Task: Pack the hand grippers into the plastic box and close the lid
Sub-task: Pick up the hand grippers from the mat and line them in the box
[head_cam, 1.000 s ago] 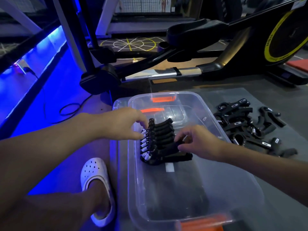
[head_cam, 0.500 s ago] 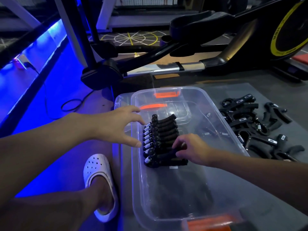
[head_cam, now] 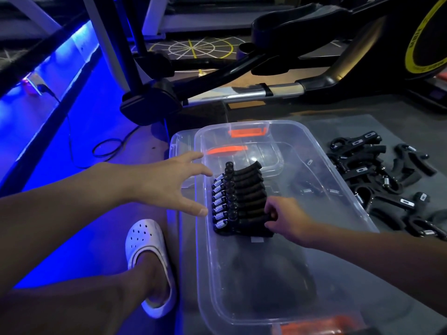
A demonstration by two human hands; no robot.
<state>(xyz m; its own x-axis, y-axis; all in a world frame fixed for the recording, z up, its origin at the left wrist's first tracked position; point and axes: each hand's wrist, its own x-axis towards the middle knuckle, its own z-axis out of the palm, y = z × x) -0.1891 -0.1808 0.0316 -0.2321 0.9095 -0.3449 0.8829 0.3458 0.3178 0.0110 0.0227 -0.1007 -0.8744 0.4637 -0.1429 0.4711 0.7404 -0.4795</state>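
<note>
A white clog (head_cam: 150, 257) stood at 8 o'clock of the clear plastic box (head_cam: 266, 274). The left hand (head_cam: 169, 182), fingers spread wide and holding nothing, hovered over the box's rim at 9 o'clock of the packed row of hand grippers (head_cam: 239, 201), which lay inside the box with springs toward 9 o'clock. At 4 o'clock of that row the right hand (head_cam: 287, 218) pinched the nearest handle, and a loose pile of grippers (head_cam: 377, 184) lay outside the box at 2 o'clock.
</note>
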